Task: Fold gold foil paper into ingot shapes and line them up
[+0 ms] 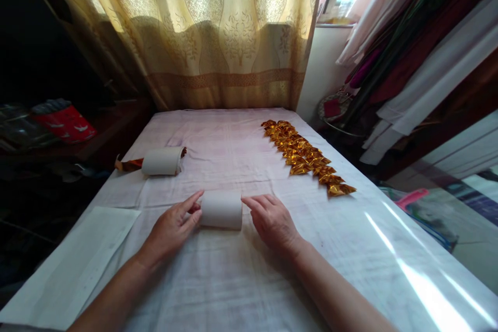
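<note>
Both hands flank a white roll, which we find lying on its side between them on the cloth-covered table. Left hand meets the roll's left end, its index finger at the upper edge and its thumb lower down; right hand extends its index finger to the upper right edge, its other fingers bent. We cannot tell whether either hand grips the roll or merely touches it.

Beyond the left hand and farther left, we note a second white roll, also on its side, with orange-brown foil showing at both ends. Nearer, left of the left forearm, lies a flat white sheet. Beyond the right hand and to its right, we record shiny golden foil pieces in a slanting, closely set band. Straight ahead of both hands, past the table's far edge, hangs a patterned yellow curtain.
</note>
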`<state>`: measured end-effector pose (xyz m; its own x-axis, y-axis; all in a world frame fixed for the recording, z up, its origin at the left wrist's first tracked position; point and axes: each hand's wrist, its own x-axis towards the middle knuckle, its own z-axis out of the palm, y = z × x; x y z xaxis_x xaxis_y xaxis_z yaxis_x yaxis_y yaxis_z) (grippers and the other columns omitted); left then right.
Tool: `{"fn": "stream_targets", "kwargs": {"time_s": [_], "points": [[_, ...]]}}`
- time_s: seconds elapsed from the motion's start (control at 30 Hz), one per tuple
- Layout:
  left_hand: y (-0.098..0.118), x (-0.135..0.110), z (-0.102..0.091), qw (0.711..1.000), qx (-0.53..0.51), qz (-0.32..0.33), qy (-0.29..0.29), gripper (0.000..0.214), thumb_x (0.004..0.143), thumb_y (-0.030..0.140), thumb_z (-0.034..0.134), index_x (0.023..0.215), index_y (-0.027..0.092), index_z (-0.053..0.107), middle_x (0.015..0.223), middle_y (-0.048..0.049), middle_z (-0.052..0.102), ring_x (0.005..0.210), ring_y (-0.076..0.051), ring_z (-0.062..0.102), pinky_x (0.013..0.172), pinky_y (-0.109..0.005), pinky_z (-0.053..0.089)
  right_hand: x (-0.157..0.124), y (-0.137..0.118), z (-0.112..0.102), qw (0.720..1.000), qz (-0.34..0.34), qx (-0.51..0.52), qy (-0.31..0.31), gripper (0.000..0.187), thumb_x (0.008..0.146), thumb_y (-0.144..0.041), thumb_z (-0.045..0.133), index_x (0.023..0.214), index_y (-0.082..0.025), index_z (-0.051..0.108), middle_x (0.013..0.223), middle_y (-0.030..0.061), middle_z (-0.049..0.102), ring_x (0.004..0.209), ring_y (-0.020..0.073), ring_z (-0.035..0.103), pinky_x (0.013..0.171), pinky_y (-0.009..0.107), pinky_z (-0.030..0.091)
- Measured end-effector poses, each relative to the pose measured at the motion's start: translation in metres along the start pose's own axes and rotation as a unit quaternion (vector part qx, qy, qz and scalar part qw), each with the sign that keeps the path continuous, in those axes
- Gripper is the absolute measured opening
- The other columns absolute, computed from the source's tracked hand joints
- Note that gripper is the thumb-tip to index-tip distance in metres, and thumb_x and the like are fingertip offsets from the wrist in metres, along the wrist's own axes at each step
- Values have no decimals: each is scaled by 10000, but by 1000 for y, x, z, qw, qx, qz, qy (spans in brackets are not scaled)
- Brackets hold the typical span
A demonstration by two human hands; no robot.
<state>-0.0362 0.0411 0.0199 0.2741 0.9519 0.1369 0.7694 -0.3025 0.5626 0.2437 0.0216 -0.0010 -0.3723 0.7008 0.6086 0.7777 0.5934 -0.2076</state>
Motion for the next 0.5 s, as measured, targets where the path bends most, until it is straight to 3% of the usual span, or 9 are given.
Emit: {"fn": "stream_targets", "kwargs": {"time_s": [0.1,0.2,0.33,0.5], "points": [[-5,-9,7,993,25,107,34,434,933,274,426,1332,276,597,1140,-35,710,1019,-190,661,913,-316,531,-6,-10,3,997,-52,-65,3,435,891,-67,562,1271,-275,603,1139,75,671,1020,213,586,874,336,449],[-10,-11,11,981,53,180,43,445,909,156,420,1269,283,649,1103,-46,708,1006,-190,646,904,-326,532,-9,-14,9,992,-97,-82,-4,303,894,-160,650,1158,-309,666,1197,65,644,1112,212,547,913,335,420],[-16,-12,13,972,67,217,56,416,897,126,453,1221,258,678,1079,-60,704,982,-194,640,879,-325,527,-10,-11,11,991,-112,-71,-14,166,908,-207,647,1042,-289,699,1169,57,662,1086,204,559,899,331,430],[-12,-19,6,966,73,247,21,306,925,206,521,1160,272,704,1021,-53,703,938,-189,634,829,-306,512,-13,-12,6,993,-99,7,-66,172,923,-177,560,1038,-217,680,1110,79,703,1001,212,604,871,336,473]]}}
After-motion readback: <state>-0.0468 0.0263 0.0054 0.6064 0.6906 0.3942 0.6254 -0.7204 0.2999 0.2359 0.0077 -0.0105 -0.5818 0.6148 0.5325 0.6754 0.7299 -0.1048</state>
